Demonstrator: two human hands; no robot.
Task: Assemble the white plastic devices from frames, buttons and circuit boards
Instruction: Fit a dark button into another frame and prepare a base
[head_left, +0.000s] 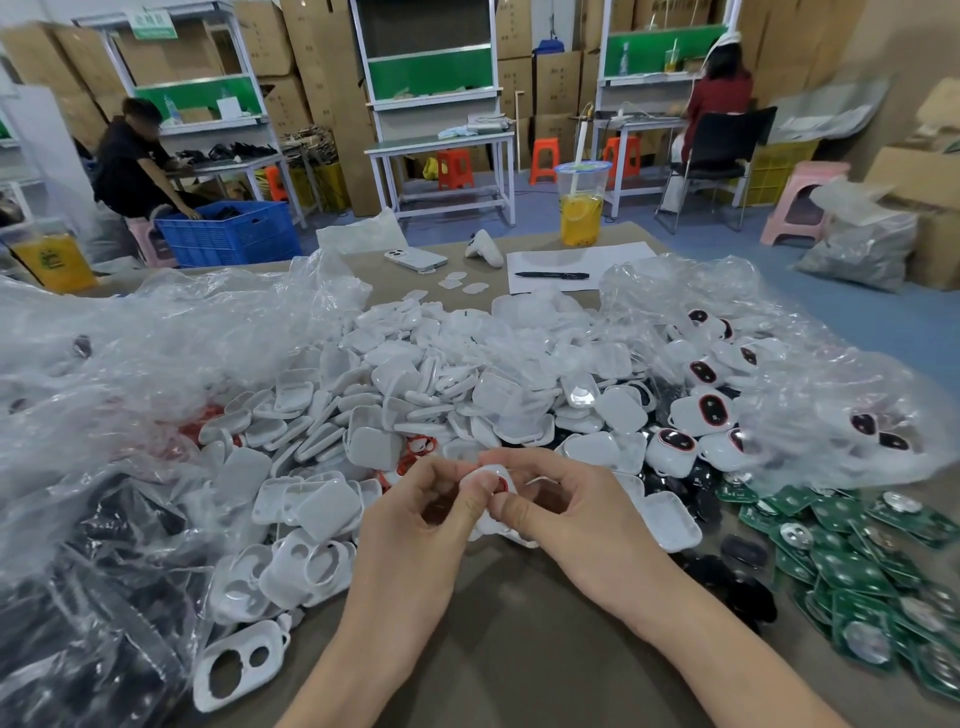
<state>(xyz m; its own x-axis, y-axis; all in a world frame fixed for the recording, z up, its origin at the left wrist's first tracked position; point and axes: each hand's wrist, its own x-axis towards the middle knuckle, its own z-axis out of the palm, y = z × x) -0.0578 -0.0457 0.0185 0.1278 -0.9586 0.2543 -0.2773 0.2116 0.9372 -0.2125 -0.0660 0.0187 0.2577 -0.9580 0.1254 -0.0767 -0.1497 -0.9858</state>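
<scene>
White plastic, red ring showing: the frame (485, 474) sits low centre over the desk (519, 649), pinched between both hands.

Grip: left hand (426, 519) has its fingers curled and its thumb pressed on the frame's face. The right hand (569, 512) is curled round the frame's right edge with the thumb tip on its lower part. Both hold narrow and tight, thumbs nearly touching.

Clock positions from the hands:
- 12: big heap of white covers (441, 374), mostly face down.
- 1–2: finished devices (711, 410) with dark ovals ringed in red, some still inside a clear bag (810, 395).
- 3–4: black oval parts (737, 582) close by, with the green circuit boards (857, 566) beyond them, piled and overlapping, silver discs on top.
- 7–8: two-hole frames (239, 670), loose on the desk edge.
- 9–10: crumpled plastic bags (130, 364), dark contents; can't tell what they are.

Far end of the desk, 12–1: phone (415, 258) face down, a pen (551, 274) lying on a paper sheet (613, 257), and a drink cup (581, 208) holding yellow liquid and a straw.
</scene>
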